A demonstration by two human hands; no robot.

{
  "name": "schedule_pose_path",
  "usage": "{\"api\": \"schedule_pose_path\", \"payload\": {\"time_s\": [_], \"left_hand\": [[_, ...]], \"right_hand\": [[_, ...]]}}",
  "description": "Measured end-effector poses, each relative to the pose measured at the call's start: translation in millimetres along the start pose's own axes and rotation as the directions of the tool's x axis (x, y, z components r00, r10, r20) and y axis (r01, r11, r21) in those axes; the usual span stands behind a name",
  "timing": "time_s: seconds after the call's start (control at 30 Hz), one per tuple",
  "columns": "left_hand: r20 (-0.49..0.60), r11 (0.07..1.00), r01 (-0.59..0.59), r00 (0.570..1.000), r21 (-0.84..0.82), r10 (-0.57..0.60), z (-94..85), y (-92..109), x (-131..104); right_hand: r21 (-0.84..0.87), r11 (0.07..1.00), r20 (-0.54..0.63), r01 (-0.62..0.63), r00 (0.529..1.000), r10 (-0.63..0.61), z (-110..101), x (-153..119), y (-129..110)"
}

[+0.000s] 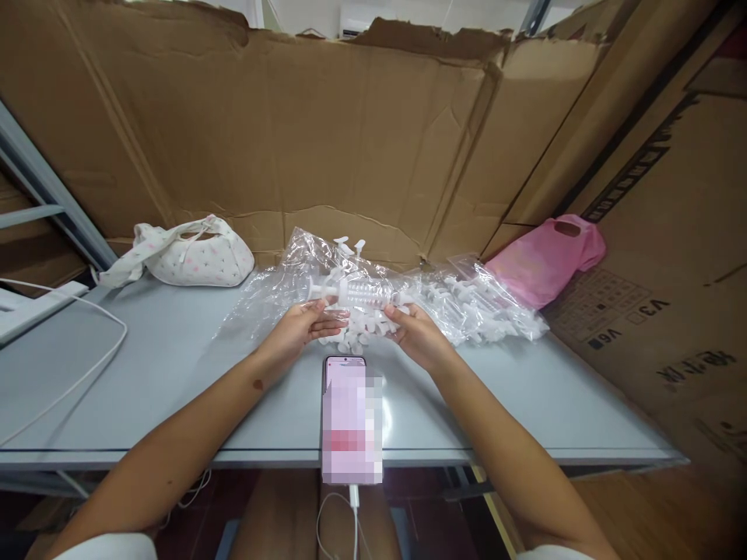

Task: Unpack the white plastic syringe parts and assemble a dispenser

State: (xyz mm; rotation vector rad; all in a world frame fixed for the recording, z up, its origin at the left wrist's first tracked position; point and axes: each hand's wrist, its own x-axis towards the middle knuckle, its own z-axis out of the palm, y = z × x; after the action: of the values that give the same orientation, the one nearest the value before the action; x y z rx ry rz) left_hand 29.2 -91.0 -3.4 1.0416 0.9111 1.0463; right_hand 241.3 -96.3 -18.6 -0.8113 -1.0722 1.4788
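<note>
A clear ribbed plastic tube (369, 294) with a white stem and flat end at its left lies level between my two hands. My left hand (308, 323) grips its left end, the thumb by the white part and the other fingers stretched beneath. At the tube's right end, my right hand (417, 333) pinches with thumb and fingers; the exact contact there is partly hidden. Just below and behind the tube is a heap of small white plastic pieces (355, 334). An open clear plastic bag (274, 299) spreads around the heap and behind my left hand.
Another clear bag of white parts (484, 307) lies at right, near a pink bag (548, 260). A white patterned cloth bag (201, 253) sits at back left. A phone (344, 397) with a cable stands at the grey table's (175, 389) front edge. Cardboard (350, 140) walls the back.
</note>
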Motion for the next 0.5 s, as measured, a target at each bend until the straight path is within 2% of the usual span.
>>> {"api": "schedule_pose_path", "payload": {"time_s": [0.1, 0.17, 0.3, 0.33, 0.4, 0.43, 0.5], "left_hand": [[0.003, 1.000, -0.025, 1.000, -0.009, 0.025, -0.9, 0.2, 0.1], [-0.016, 0.996, -0.081, 0.997, -0.033, 0.080, -4.0, 2.5, 1.2], [-0.160, 0.968, -0.248, 0.958, -0.040, 0.239, -18.9, 11.1, 8.4], [-0.202, 0.953, -0.302, 0.934, -0.003, 0.295, -23.4, 13.2, 10.5], [-0.259, 0.886, -0.434, 0.847, 0.165, 0.463, -31.3, 16.4, 13.5], [-0.251, 0.825, -0.488, 0.793, 0.286, 0.556, -34.3, 17.5, 13.9], [-0.130, 0.648, -0.540, 0.706, 0.537, 0.696, -38.1, 18.4, 13.0]], "right_hand": [[0.009, 1.000, -0.012, 0.019, 1.000, -0.019, -2.4, 1.8, -0.9], [0.023, 0.999, -0.048, 0.043, 0.998, -0.042, -5.8, 3.3, -4.4], [0.059, 0.995, -0.165, 0.084, 0.983, -0.074, -15.5, 5.9, -15.7], [0.066, 0.994, -0.194, 0.084, 0.979, -0.070, -17.6, 6.4, -18.1], [0.070, 0.995, -0.222, 0.069, 0.974, -0.052, -20.2, 6.7, -20.7], [0.066, 0.996, -0.223, 0.057, 0.974, -0.041, -20.6, 6.7, -21.0], [0.049, 0.998, -0.213, 0.033, 0.977, -0.022, -20.0, 6.3, -20.1]]}}
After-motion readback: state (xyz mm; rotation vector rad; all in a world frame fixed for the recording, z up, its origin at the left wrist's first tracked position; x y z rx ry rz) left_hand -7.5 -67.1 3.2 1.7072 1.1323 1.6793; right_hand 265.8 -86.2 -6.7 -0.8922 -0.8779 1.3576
